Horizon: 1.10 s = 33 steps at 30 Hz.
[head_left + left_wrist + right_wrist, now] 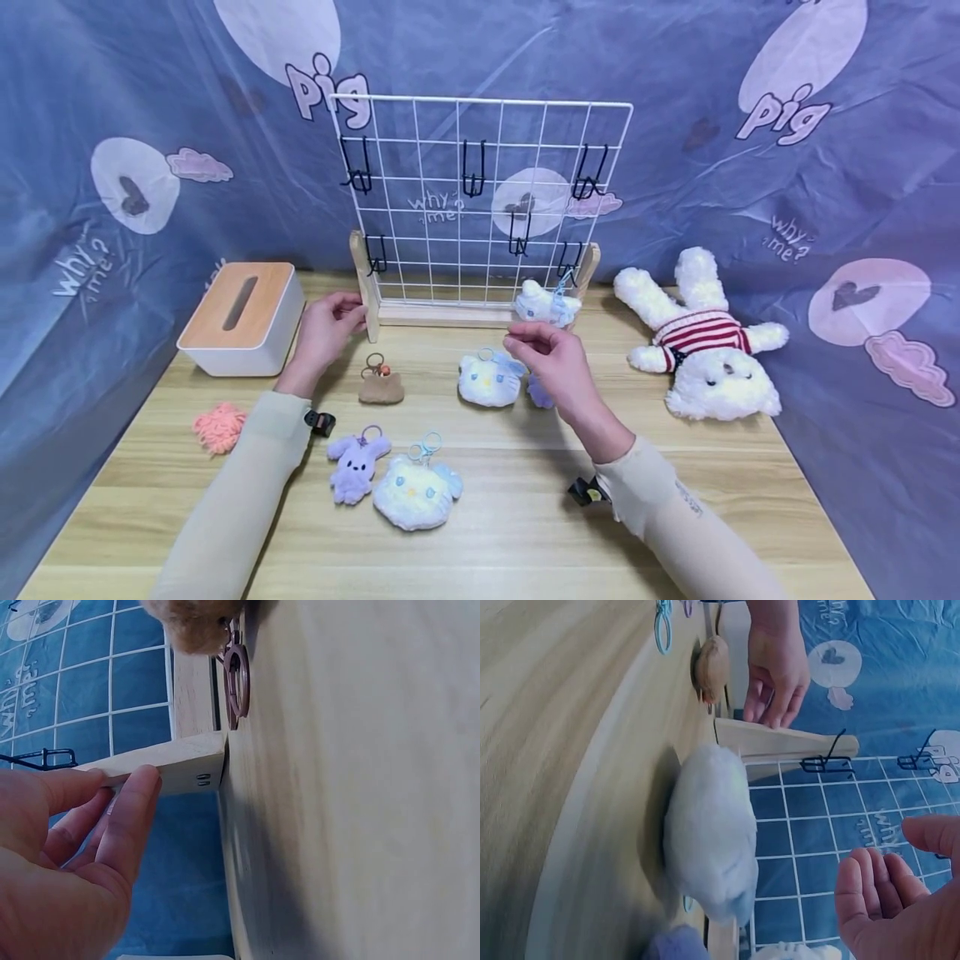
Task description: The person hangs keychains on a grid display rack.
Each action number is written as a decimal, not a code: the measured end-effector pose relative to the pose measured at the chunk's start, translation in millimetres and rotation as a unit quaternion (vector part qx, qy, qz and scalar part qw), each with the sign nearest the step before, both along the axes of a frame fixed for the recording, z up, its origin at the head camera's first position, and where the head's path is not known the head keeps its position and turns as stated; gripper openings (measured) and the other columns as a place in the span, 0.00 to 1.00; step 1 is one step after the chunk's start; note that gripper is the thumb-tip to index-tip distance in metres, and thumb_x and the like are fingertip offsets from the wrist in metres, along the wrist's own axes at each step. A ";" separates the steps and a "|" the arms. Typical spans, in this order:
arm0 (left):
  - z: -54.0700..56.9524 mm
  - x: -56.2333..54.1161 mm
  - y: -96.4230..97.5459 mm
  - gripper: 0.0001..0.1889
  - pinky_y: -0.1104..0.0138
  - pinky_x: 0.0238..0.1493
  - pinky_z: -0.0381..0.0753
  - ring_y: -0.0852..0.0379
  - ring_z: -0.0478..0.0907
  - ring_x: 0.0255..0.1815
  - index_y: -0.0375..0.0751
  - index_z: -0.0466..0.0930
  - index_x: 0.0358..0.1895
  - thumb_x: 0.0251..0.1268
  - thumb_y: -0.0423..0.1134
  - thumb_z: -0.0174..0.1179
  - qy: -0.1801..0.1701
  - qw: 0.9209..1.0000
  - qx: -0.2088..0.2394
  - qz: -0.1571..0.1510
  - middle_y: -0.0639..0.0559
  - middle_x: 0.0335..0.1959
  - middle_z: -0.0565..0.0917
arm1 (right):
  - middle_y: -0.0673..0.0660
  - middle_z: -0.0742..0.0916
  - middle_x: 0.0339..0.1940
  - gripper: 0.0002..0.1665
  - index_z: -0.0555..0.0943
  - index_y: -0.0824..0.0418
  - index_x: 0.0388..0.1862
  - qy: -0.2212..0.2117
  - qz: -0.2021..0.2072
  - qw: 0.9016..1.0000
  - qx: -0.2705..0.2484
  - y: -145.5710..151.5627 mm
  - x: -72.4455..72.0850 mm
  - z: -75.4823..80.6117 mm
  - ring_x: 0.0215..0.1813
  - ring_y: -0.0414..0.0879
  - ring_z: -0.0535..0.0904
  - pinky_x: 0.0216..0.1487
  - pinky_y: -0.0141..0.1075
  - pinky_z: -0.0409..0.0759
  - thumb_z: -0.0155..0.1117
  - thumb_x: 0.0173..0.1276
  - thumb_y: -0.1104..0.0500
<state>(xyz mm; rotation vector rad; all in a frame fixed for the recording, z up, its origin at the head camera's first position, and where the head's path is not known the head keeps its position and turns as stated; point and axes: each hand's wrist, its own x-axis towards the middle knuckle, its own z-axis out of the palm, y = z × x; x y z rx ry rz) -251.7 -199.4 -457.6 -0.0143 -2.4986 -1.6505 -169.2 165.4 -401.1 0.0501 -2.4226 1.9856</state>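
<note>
At the stand's left end my left hand point(326, 333) pinches the upright wooden foot point(180, 761) between thumb and fingers. This foot carries a white wire grid rack point(480, 101) with several black hooks point(473, 171) on it. My right hand point(558, 367) hovers over the table, fingers loosely bent, holding nothing. Below it lie a white cat-face plush keychain point(489, 382) and a purple plush point(540, 393), partly hidden by the hand. Another white plush keychain point(536, 302) with a blue strap sits at the rack's right base. A brown plush keychain point(381, 390) lies right of my left wrist.
Nearer the front lie a purple bunny keychain point(355, 471) and a white cat-face keychain point(416, 496). Left are a tissue box point(240, 321) with a wooden lid and a pink fuzzy piece point(220, 427). A white teddy bear point(723, 383) lies right. Patterned cloth point(712, 192) hangs behind.
</note>
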 end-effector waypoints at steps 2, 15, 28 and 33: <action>0.3 0.7 0.2 0.16 0.77 0.45 0.94 0.62 0.87 0.39 0.21 0.83 0.64 0.84 0.30 0.63 0.002 1.000 -0.001 0.002 0.25 0.53 0.88 | 0.54 0.94 0.48 0.18 0.88 0.70 0.60 -0.003 0.007 1.000 0.002 -3.4 1.0 -1.7 0.45 0.35 0.87 0.49 0.22 0.87 0.75 0.77 0.64; -2.1 3.2 3.0 0.16 0.79 0.43 0.92 0.64 0.85 0.37 0.21 0.83 0.64 0.83 0.30 0.63 -0.001 1.000 0.000 0.000 0.25 0.53 0.88 | 0.65 0.95 0.53 0.18 0.89 0.70 0.61 -0.014 0.074 0.996 0.054 -28.8 13.3 -20.3 0.46 0.37 0.88 0.51 0.23 0.87 0.75 0.77 0.62; -0.1 1.5 1.4 0.16 0.80 0.42 0.92 0.62 0.85 0.38 0.22 0.84 0.64 0.84 0.31 0.64 0.008 1.000 -0.013 0.006 0.26 0.52 0.89 | 0.60 0.96 0.47 0.16 0.91 0.68 0.56 -0.037 0.139 0.984 0.105 -53.1 22.4 -33.5 0.42 0.37 0.88 0.46 0.24 0.88 0.78 0.74 0.62; 0.9 1.8 0.2 0.16 0.79 0.42 0.93 0.57 0.87 0.40 0.22 0.84 0.64 0.84 0.32 0.64 0.006 1.000 -0.021 0.009 0.26 0.53 0.88 | 0.59 0.96 0.45 0.15 0.91 0.68 0.56 -0.040 0.163 0.978 0.123 -56.4 23.2 -37.2 0.43 0.39 0.88 0.47 0.25 0.89 0.77 0.73 0.64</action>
